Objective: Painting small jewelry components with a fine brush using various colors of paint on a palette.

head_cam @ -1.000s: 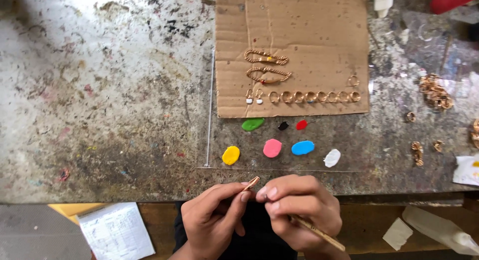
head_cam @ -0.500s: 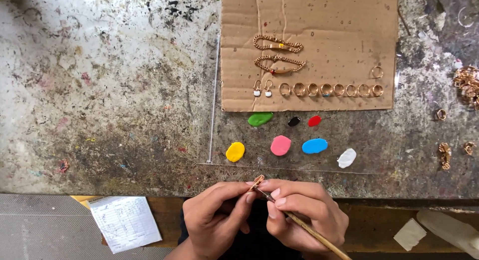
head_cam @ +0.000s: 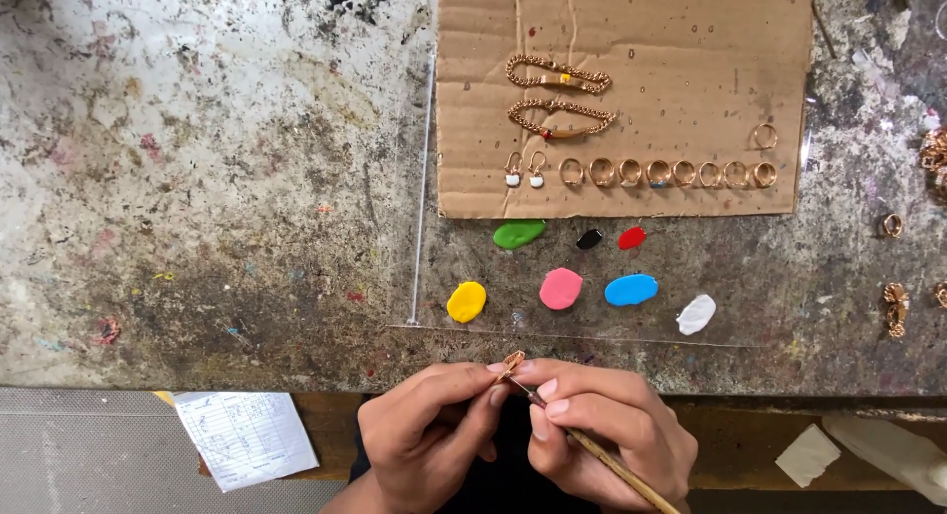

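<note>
1. The left hand (head_cam: 429, 435) pinches a small gold-coloured jewellery piece (head_cam: 513, 360) at its fingertips, just over the near edge of the stained grey table (head_cam: 197, 179).
2. The right hand (head_cam: 602, 430) has its grip clenched on a thin wooden-handled brush (head_cam: 602, 462), the tip touching the piece.
3. By my judgement, the step in hand is colouring the piece; a further move calls for a steady, fine touch.
4. Paint blobs lie near: yellow (head_cam: 467, 301), pink (head_cam: 561, 288), blue (head_cam: 631, 290).
5. Gold rings (head_cam: 671, 173) line the brown cardboard sheet (head_cam: 691, 60) beyond.
</note>
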